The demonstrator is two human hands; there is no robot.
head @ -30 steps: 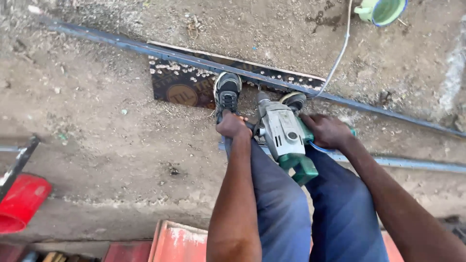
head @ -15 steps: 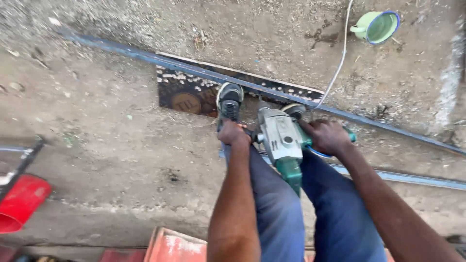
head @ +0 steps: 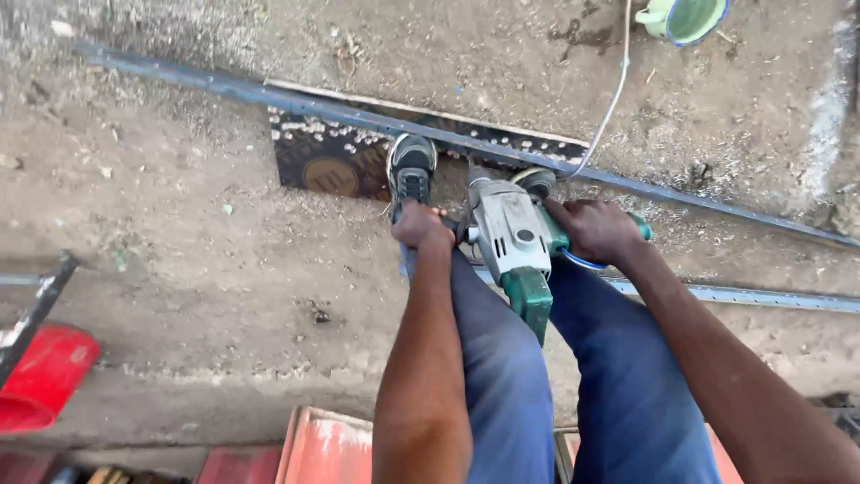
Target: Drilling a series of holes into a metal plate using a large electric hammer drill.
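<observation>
I hold a grey and green power drill (head: 512, 244) pointed down at a long dark steel bar (head: 296, 100) that lies across a dark wooden board (head: 327, 161) on the dirt ground. My left hand (head: 421, 226) grips the drill's side handle. My right hand (head: 596, 229) is closed around its rear green grip. My left shoe (head: 410, 172) stands on the board next to the bar, my right shoe (head: 535, 182) just behind the drill. A white cable (head: 614, 90) runs from the drill up and away.
A green enamel mug (head: 688, 16) sits on the ground at top right. A second perforated metal strip (head: 761, 296) lies to the right. A red container (head: 45, 376) is at the left edge, and red-painted metal (head: 327, 444) lies near my legs.
The view has shifted slightly; the drill and both hands stay in place over the bar, my grip unchanged.
</observation>
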